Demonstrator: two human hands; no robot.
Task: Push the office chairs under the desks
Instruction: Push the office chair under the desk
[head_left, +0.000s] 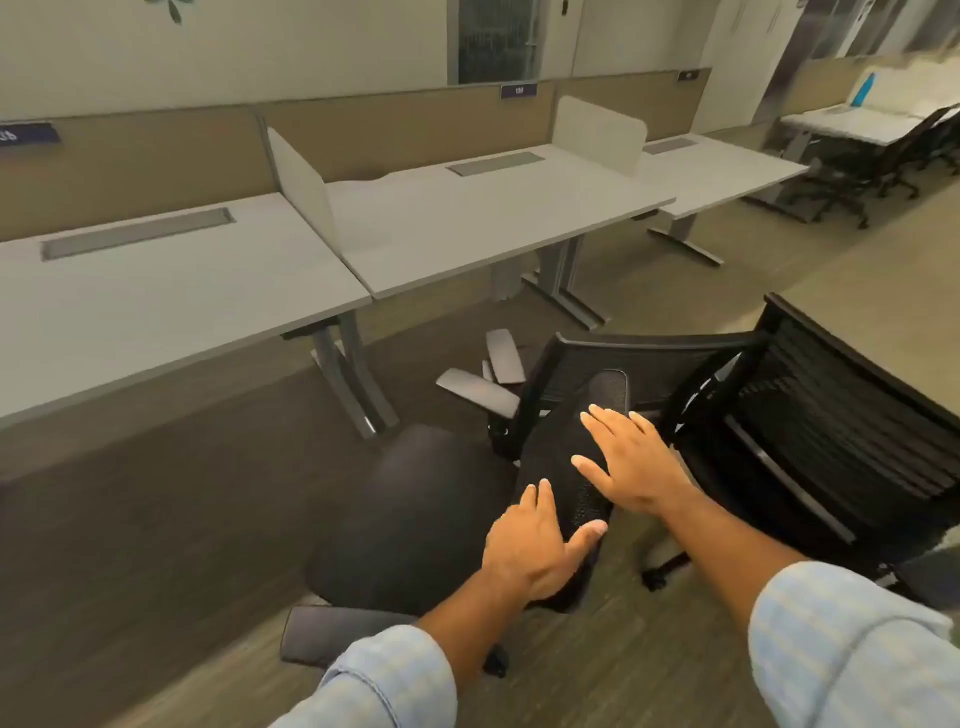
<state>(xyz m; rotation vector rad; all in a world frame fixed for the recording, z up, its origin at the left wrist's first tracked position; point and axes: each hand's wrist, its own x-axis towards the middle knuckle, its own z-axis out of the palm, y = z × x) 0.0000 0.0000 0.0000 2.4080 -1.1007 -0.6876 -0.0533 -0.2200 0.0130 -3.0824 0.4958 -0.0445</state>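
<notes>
A black office chair (410, 514) with a mesh backrest (576, 467) stands in the aisle in front of me, its seat turned toward the grey desks (467, 228). My left hand (530, 551) grips the near edge of the backrest, thumb on one side and fingers on the other. My right hand (628, 462) lies flat on the backrest's top with fingers spread. Behind it stands a second black chair (623, 374), its armrests (478, 387) pointing at the middle desk. A third black mesh chair (821, 431) is close at my right.
Three grey desks run in a row along a beige partition (405, 124), split by white dividers (306, 192). Their metal legs (353, 374) stand on the carpet. More desks and dark chairs (883, 156) are at the far right, with a blue bottle (865, 88).
</notes>
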